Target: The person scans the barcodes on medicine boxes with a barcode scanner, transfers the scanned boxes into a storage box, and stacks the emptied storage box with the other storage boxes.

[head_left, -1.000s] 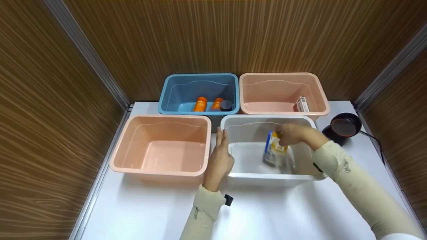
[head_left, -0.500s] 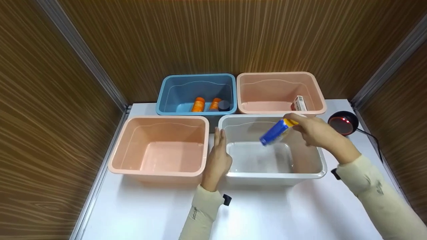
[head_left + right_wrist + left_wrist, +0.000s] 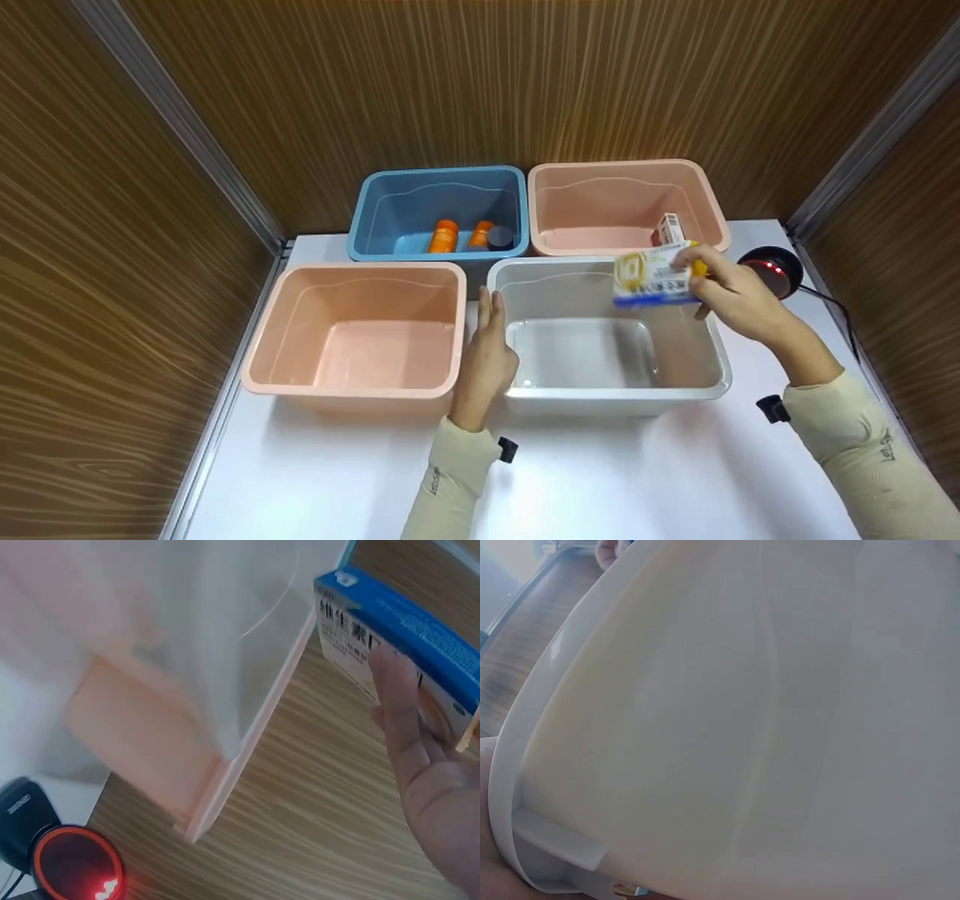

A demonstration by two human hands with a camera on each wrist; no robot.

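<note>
A blue, white and yellow medicine box (image 3: 649, 276) is pinched in my right hand (image 3: 739, 300), above the right end of the white bin (image 3: 611, 394). Printed characters show on its white face in the right wrist view, where the fingers and thumb hold the box (image 3: 405, 637) by one end. My left hand (image 3: 487, 364) rests against the white bin's left rim with its fingers straight. A white wall (image 3: 705, 712) of this bin fills most of the left wrist view, and part of the hand shows at the lower left.
Left of the white bin stands a pink bin (image 3: 352, 390). Behind are a blue bin (image 3: 435, 174) with orange bottles (image 3: 443, 236) and another pink bin (image 3: 626, 169) holding a small white box (image 3: 669, 229). A black scanner (image 3: 772, 270) with red lights and a cable stands at the right.
My right hand has lifted the medicine box out of the white bin and moved it right, turning it so its white face shows. The scanner's red lights have come on. My left hand stays put.
</note>
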